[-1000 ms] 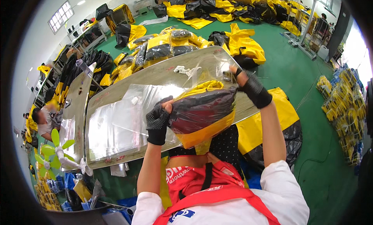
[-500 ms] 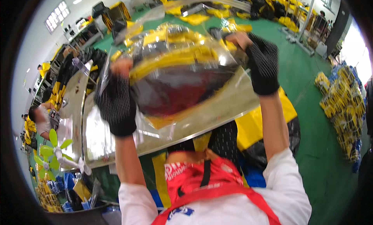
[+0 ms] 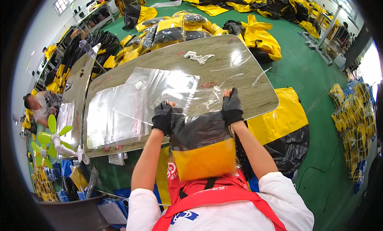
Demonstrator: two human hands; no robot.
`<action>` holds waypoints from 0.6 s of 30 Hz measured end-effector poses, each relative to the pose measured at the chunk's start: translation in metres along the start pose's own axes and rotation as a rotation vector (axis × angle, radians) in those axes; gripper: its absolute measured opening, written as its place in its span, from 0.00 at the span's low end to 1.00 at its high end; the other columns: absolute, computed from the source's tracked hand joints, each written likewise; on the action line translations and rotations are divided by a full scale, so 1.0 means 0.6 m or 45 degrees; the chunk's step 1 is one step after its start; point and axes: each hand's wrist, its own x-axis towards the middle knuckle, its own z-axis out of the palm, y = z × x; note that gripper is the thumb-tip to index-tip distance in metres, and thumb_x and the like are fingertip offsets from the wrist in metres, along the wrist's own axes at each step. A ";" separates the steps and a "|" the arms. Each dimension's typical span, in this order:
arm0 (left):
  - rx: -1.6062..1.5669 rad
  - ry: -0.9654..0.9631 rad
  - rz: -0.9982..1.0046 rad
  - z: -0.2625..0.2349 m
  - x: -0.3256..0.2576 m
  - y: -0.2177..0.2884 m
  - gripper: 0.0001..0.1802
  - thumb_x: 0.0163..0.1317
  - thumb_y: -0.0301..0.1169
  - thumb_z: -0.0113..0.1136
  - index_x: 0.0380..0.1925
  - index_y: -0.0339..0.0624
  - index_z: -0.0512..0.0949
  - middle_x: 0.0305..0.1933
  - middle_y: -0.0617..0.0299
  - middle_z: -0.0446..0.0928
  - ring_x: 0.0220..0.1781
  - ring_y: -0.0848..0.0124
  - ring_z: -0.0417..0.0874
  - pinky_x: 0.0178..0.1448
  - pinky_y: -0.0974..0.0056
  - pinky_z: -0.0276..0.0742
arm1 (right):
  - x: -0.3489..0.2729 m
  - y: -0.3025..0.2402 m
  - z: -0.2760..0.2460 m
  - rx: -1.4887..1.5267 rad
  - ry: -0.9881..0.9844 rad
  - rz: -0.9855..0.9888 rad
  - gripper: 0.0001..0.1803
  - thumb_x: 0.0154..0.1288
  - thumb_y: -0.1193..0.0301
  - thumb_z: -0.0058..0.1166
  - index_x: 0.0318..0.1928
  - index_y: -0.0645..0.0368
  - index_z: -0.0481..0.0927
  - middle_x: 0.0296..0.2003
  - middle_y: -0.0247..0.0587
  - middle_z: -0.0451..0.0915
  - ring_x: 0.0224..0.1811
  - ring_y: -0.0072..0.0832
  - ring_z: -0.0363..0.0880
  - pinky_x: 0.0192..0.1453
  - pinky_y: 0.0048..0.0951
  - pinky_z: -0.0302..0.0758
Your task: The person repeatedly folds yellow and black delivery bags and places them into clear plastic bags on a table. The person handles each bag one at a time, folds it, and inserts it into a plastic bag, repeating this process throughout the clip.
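My gloved left hand (image 3: pixel 162 117) and right hand (image 3: pixel 232 108) have their fingers clamped on the top edge of a clear bag (image 3: pixel 201 145). It hangs at the tabletop's (image 3: pixel 247 91) six-o'clock edge, holding a folded black-and-yellow garment (image 3: pixel 205 157). Glare blurs the bag's mouth. Glossy empty bags (image 3: pixel 119 111) lie at nine o'clock.

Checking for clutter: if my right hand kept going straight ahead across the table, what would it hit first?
Likely the thin clear plastic strip on the table just beyond the right hand; depth is unclear.
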 end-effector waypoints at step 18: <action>-1.259 0.128 -0.342 -0.008 0.063 -0.012 0.17 0.63 0.39 0.54 0.35 0.33 0.79 0.33 0.58 0.80 0.32 0.72 0.81 0.36 0.69 0.78 | 0.079 -0.166 0.210 -0.633 -0.879 -1.344 0.09 0.55 0.66 0.51 0.34 0.56 0.78 0.28 0.44 0.77 0.32 0.42 0.78 0.34 0.40 0.75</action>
